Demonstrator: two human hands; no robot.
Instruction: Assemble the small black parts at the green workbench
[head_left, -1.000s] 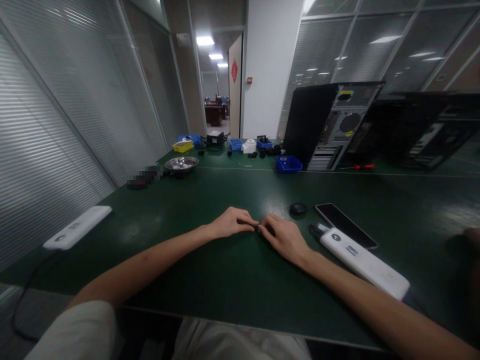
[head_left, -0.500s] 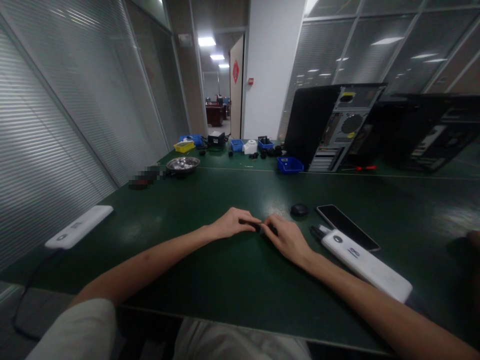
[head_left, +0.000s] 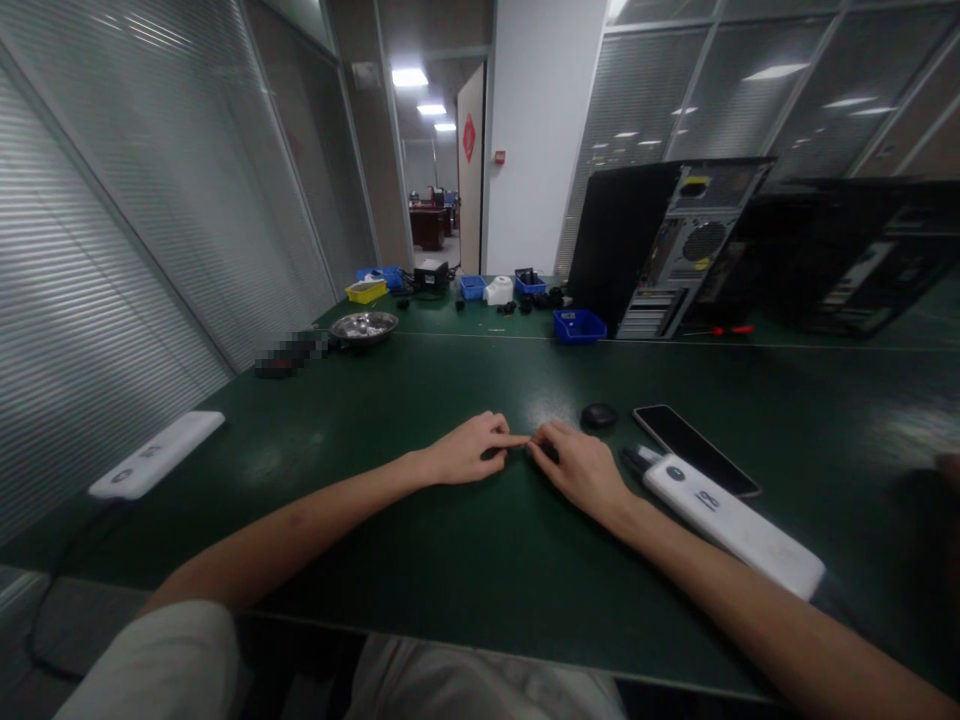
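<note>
Over the middle of the green tabletop (head_left: 420,560), my left hand (head_left: 466,450) points its index finger at the fingertips of my right hand, touching or almost touching them. Its thumb is apart from that finger and the other fingers are bent, with nothing visible between them. My right hand (head_left: 579,468) rests with thumb and fingers pinched together; whatever lies in the pinch is hidden or too small to name. Just beyond it sits a black rounded object (head_left: 598,416). To its right are a dark-screened phone (head_left: 696,450) and a white power bank (head_left: 735,522) with a dark plug at its near-left end.
Another white power bank (head_left: 157,455) with a cable lies at the left edge. Farther back are a metal bowl (head_left: 364,327), a blue bin (head_left: 579,326), a yellow basket (head_left: 366,291) and a black computer tower (head_left: 622,245). Part of a person's hand shows at the far right.
My left thumb and index finger have parted, and the index now stretches toward my right hand. The small dark piece seen between the hands earlier no longer shows. My right hand stays pinched.
</note>
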